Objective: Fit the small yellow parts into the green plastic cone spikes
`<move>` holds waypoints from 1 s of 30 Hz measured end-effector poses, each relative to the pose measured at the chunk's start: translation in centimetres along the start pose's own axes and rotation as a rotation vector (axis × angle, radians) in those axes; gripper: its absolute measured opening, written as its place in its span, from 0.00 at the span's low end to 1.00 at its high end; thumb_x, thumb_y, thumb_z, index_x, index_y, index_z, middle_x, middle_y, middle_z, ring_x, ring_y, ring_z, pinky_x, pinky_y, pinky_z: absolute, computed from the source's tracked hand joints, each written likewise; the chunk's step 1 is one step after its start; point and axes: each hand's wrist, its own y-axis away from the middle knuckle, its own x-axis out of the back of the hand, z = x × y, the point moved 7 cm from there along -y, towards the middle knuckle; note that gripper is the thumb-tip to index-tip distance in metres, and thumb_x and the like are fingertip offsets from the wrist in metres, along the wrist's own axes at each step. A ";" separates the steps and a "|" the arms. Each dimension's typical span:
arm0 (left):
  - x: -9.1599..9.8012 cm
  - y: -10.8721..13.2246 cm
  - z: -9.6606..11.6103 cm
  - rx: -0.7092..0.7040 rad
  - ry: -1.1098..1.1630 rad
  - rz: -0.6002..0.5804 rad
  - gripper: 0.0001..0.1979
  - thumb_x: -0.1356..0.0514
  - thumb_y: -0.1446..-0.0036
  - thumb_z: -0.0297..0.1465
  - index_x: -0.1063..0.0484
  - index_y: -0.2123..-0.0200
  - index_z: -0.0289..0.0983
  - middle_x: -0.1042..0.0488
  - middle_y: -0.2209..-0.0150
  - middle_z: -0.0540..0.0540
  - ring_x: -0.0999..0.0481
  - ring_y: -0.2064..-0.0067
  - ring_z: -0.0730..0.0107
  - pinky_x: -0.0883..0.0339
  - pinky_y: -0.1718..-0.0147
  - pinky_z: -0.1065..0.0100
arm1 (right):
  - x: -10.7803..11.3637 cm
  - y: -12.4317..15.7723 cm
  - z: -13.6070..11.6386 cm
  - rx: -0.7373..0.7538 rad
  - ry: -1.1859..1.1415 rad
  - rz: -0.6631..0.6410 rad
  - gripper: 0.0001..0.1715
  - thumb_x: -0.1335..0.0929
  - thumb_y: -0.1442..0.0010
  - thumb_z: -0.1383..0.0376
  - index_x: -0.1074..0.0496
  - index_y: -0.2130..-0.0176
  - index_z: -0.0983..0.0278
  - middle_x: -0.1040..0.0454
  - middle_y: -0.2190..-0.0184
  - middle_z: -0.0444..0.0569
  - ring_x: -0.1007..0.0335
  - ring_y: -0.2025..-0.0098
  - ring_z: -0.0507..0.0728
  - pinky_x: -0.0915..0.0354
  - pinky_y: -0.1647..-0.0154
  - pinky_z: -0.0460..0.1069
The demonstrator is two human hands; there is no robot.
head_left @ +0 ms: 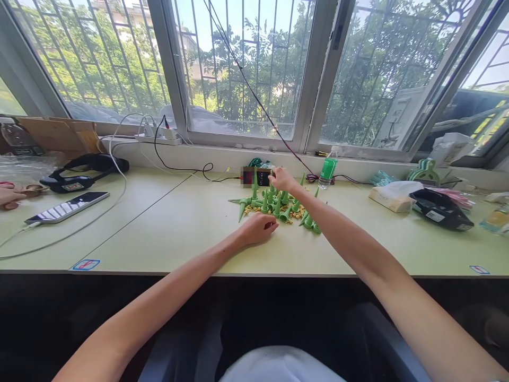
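Note:
A cluster of several green cone-shaped spikes [278, 206] lies and stands on the pale green desk [178, 228], with small yellow pieces [254, 210] scattered among them. My left hand [258, 228] rests on the desk at the near edge of the pile, fingers curled together in a pinch; what it holds is too small to make out. My right hand [281, 179] reaches over the far side of the pile, fingers pinched on the top of an upright green spike [272, 190].
A small dark box [258, 176] sits behind the pile, a green bottle [328, 168] to its right. A phone [67, 207], black headphones [85, 171] and white cables lie left. Tissues [393, 195] and a black pouch [439, 209] lie right. A power strip [159, 139] sits on the sill.

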 end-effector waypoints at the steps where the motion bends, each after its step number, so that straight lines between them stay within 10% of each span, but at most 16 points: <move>1: 0.0 0.0 0.0 0.001 -0.001 0.000 0.13 0.45 0.39 0.32 0.30 0.76 0.36 0.32 0.78 0.51 0.40 0.76 0.74 0.46 0.72 0.69 | -0.2 0.0 0.0 0.000 0.008 -0.004 0.15 0.37 0.32 0.61 0.26 0.59 0.70 0.24 0.59 0.63 0.28 0.57 0.62 0.36 0.57 0.51; 30: 0.0 0.0 0.1 0.008 0.013 -0.019 0.13 0.45 0.40 0.31 0.30 0.76 0.36 0.32 0.79 0.51 0.40 0.76 0.74 0.46 0.72 0.69 | -0.5 0.7 0.0 0.030 -0.028 0.016 0.19 0.37 0.33 0.61 0.27 0.72 0.66 0.25 0.71 0.56 0.30 0.65 0.59 0.37 0.62 0.50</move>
